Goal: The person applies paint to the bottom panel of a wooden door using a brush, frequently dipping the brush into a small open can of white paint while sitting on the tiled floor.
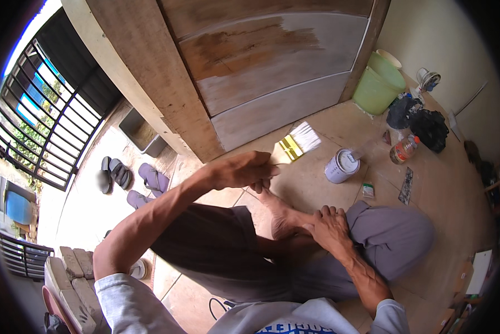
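Note:
My left hand [244, 170] is closed round the handle of a wide paintbrush [290, 148]. Its pale bristles point up and right, above the tiled floor and in front of the wooden door. My right hand [330, 228] rests on my crossed lower leg [303, 219], its fingers curled over it. An open paint can [339, 168] with a pale label and whitish paint stands on the floor, to the right of the brush and apart from it. Whitish coating covers much of the door panel [272, 100]; a brown patch [233, 51] shows through its upper part.
A green bucket [379, 83], black plastic bags [428, 127] and a bottle [404, 150] stand beyond the can. A small packet [368, 190] lies nearer. Sandals [152, 179], a grey basin [141, 132] and a black gate [52, 111] are left; stacked blocks [74, 284] are lower left.

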Demonstrator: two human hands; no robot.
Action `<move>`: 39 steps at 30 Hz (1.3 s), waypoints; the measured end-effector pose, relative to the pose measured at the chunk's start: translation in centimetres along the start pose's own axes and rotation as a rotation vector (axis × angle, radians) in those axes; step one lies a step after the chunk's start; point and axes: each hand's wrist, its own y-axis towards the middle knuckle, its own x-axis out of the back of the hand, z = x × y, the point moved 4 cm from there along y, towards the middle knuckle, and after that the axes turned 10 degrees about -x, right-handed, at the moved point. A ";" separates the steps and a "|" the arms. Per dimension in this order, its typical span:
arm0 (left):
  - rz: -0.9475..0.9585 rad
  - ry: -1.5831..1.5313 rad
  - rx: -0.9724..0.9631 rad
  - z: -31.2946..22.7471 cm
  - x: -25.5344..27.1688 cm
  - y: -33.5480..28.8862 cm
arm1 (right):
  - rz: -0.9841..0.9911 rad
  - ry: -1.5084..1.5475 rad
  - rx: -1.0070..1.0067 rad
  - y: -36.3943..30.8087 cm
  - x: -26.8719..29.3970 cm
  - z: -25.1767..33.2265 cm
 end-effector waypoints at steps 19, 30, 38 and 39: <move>-0.275 -0.186 -0.025 8.4 -7.1 5.1 | 0.010 1.599 -1.228 9.1 -16.7 -9.7; -0.297 -0.157 -0.106 9.2 -7.0 9.5 | -0.380 2.058 -1.288 15.1 -21.1 -24.4; -0.411 -0.137 0.032 12.3 -7.1 8.1 | -0.043 1.894 -1.103 17.0 -22.9 -25.7; -0.402 -0.145 0.039 12.6 -7.0 8.1 | -0.015 1.867 -1.083 16.9 -22.6 -25.4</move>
